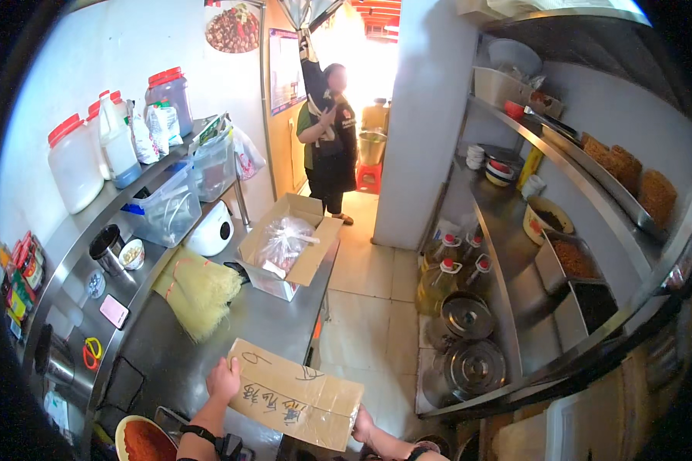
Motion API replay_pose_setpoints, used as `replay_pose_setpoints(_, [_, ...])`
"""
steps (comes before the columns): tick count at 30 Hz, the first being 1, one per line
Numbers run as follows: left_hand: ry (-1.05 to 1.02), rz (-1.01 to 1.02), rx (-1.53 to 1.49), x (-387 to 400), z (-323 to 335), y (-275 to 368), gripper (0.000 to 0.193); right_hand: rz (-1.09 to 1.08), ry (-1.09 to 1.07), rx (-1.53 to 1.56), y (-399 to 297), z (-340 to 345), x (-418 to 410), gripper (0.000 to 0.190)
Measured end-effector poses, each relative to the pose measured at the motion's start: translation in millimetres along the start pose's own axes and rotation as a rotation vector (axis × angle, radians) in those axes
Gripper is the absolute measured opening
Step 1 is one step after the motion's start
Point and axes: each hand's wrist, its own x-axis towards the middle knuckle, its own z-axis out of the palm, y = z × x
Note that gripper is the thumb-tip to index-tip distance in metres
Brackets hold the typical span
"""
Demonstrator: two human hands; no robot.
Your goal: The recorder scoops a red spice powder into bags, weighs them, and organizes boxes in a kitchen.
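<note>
A brown cardboard box [295, 394], with handwriting in black marker and clear tape on its right end, is held up in front of me. My left hand [224, 380] grips its left end, thumb on the top face. At the opposite end, my right hand [364, 425] has hold of the right edge. The box spans the edge of the steel worktable [259, 328] and hangs partly over the floor. Farther along the table, an opened carton [274, 283] contains a tied clear plastic bag [285, 242]. Pale dry noodles [202, 294] lie left of the carton.
A bowl of red powder [144, 441] stands near my left forearm. Scissors [92, 352] and a phone [114, 312] lie on the left shelf. Oil jugs [438, 282] and lidded pots [474, 369] line the right side of the floor. A person [330, 138] stands in the doorway.
</note>
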Motion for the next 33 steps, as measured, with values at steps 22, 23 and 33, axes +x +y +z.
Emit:
replay_pose_setpoints(22, [0.0, 0.004, 0.095, -1, 7, 10, 0.054, 0.082, -0.155, -0.023, -29, -3, -32, 0.086])
replay_pose_setpoints(23, [0.008, 0.008, 0.105, 6, 11, 13, 0.054, 0.086, -0.163, -0.016, -35, -2, -28, 0.089])
replay_pose_setpoints(33, [0.082, -0.226, 0.107, -65, 41, 53, 0.052, 0.044, -0.333, 0.003, -96, -49, -39, 0.075])
